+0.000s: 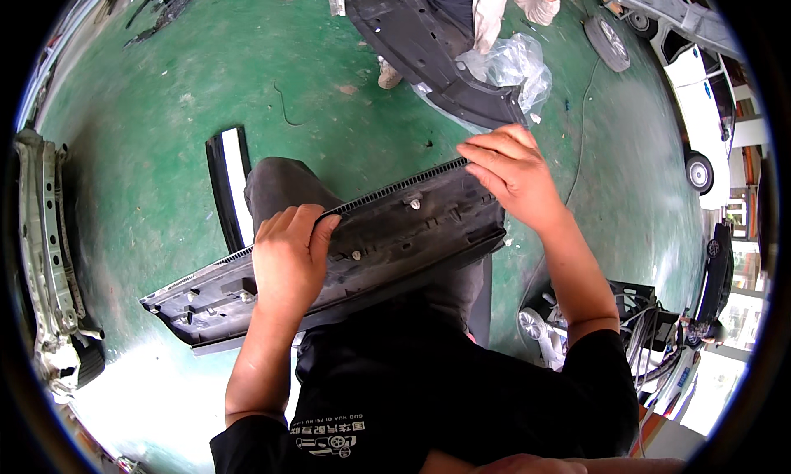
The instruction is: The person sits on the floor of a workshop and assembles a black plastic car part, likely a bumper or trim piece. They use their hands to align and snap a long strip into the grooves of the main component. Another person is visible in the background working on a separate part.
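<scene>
Across my lap lies a long black plastic car trim panel [387, 241], its ribbed inner side with pale clips facing up. Along its far edge runs a thin black toothed strip [404, 182]. My left hand [290, 255] is closed over that edge left of the middle, thumb on the inner side. At the right end, my right hand [512, 173] pinches the same edge between thumb and fingers. The fingertips beyond the edge are partly hidden. Just past the panel on the floor is a black-and-white trim piece [230, 181], near my left knee.
A co-worker [490, 12] at the far side is behind a large curved black plastic part [420, 49] with clear plastic film [519, 66]. A metal car frame part [51, 251] stands at left. Wheels, a white car [700, 103] and a heap of cables [651, 326] are at right.
</scene>
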A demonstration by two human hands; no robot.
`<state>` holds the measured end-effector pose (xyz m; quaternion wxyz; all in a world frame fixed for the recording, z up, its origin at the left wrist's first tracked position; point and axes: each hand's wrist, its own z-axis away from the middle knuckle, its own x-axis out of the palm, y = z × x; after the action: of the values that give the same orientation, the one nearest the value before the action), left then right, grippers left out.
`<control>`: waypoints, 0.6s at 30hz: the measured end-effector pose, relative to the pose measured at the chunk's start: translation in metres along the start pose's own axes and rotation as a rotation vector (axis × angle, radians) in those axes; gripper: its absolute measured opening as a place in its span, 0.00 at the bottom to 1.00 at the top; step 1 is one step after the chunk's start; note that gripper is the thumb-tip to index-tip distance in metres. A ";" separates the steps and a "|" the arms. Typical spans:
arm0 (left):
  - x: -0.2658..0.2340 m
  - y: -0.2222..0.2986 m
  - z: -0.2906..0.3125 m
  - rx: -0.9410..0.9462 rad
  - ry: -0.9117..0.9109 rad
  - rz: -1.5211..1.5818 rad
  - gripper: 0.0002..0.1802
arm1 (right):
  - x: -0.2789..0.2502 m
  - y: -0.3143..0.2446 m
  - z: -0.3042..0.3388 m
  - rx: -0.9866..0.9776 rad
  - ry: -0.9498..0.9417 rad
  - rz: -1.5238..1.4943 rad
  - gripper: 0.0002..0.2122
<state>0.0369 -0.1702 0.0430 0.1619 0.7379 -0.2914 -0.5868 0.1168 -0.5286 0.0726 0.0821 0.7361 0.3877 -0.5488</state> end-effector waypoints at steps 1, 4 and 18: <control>0.000 0.000 -0.001 -0.001 0.003 0.003 0.10 | 0.002 0.006 0.002 -0.013 0.020 -0.022 0.19; -0.002 0.001 0.001 -0.016 -0.001 0.007 0.11 | 0.008 0.009 0.000 -0.089 0.097 -0.042 0.15; -0.008 0.003 0.006 0.002 -0.015 0.039 0.10 | -0.016 0.007 0.002 -0.171 -0.054 -0.089 0.11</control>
<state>0.0296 -0.1671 0.0495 0.1705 0.7277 -0.3075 -0.5889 0.1188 -0.5420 0.0835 0.1307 0.6933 0.4632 -0.5363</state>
